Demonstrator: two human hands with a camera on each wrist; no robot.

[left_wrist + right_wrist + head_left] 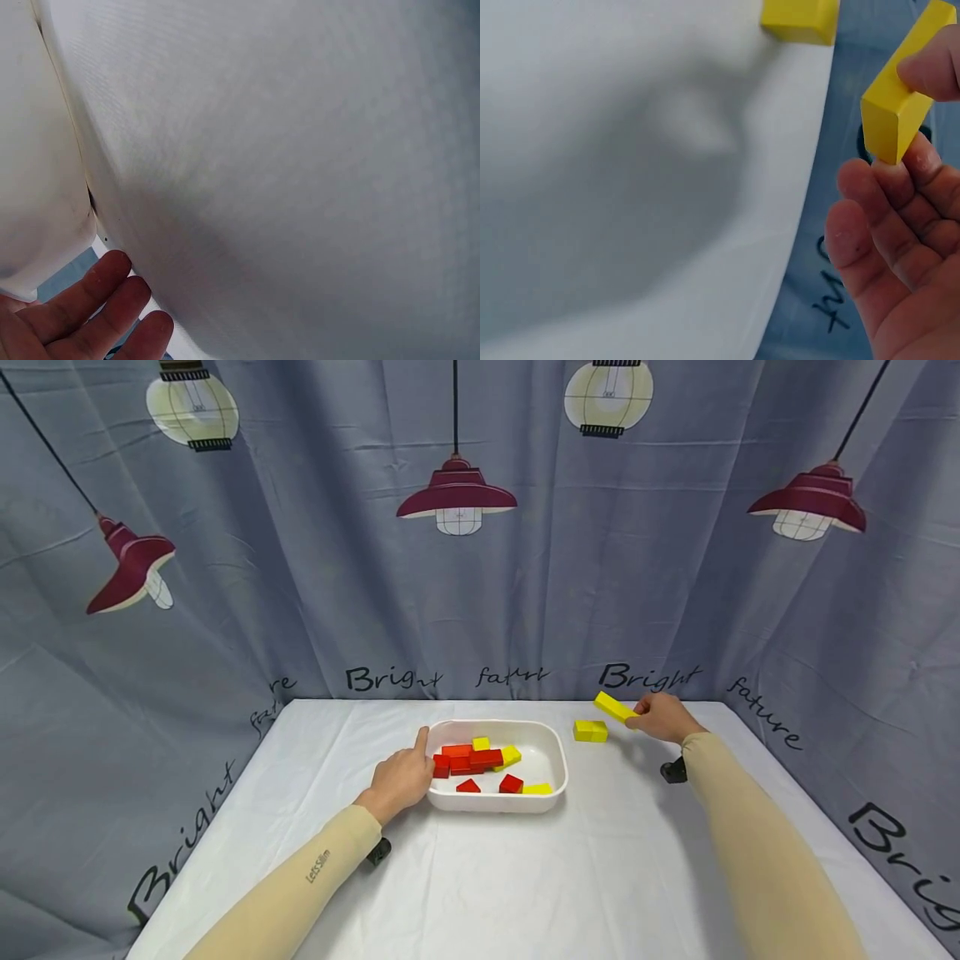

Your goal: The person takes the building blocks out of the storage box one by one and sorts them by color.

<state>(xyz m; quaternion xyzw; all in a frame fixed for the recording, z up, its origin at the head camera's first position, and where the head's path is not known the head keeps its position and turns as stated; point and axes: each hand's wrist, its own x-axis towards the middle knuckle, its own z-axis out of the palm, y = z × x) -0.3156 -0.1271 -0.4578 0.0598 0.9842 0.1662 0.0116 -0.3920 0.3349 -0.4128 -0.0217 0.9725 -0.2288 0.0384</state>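
My right hand (664,718) pinches a long yellow block (613,706) above the table's far right part. In the right wrist view, the thumb lies on one side of the block and fingertips on the other. Below and left of it, yellow blocks (590,731) rest on the cloth. At the left end of a white tray (495,804), my left hand (401,781) touches the rim with one finger pointing straight up. Three slightly bent fingers (105,319) show beside the tray wall in the left wrist view; the thumb's contact is unclear. Red blocks (486,758) and yellow blocks (536,789) lie inside the tray.
A white cloth (600,877) covers the table. Grey-blue curtains (337,568) with printed lamps and lettering hang behind and at both sides. The table's far edge runs just beyond the tray and right hand.
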